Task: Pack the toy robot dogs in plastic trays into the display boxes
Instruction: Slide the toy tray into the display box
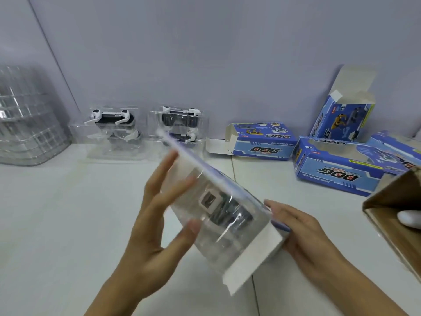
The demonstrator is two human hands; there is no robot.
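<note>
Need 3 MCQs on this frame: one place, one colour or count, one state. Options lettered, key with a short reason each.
1. Where do the toy dogs in clear trays that are not in hand stand?
A. By the back wall, left of the blue boxes
B. Inside the brown carton
C. At the table's near edge

2. What is the main colour of the printed boxes on the table?
A. Red
B. Blue
C. Green

3. What state is the upright box at the back right in?
A. Taped shut
B. Crushed flat
C. Top flap open

Key:
1 A: two trays sit against the wall, beside the wire basket.
2 B: every box face is blue with "DOG" lettering.
3 C: its flap stands up above an open mouth.

Meanwhile the left hand and right hand hold a clear-fronted package, blurred.
</note>
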